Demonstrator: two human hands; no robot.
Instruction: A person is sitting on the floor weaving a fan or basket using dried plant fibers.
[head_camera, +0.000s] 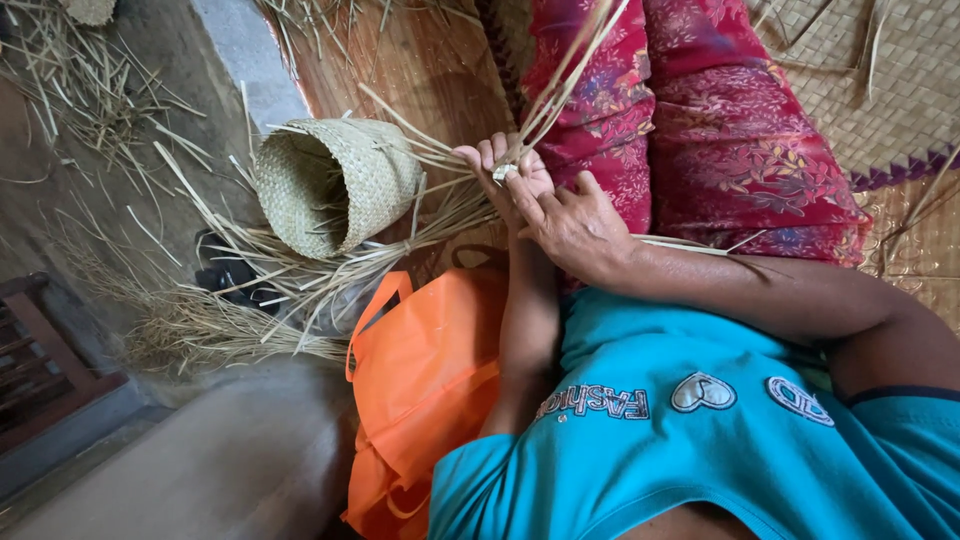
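While both hands meet over the lap, they grip a bundle of pale dried straw strips (560, 85) that fans upward across the red floral-patterned cloth (700, 130) covering the legs. One of the hands (500, 170), the farther one, curls its fingers (487, 152) shut around the strips where they gather; which forearm it belongs to cannot be told with certainty. The nearer of the hands (570, 225) lies against it, thumb and fingertips pinching the same gathered point. Just beside them, toward the mat's edge, a small woven straw basket (335, 180) lies tipped on its side, unwoven strands (300, 270) trailing from its rim onto the floor. An orange fabric bag (425, 390) rests against the person's turquoise shirt (680, 440). A plaited straw mat (860, 90) carries the seated person, and loose straw (90, 90) litters the bare floor beyond it.
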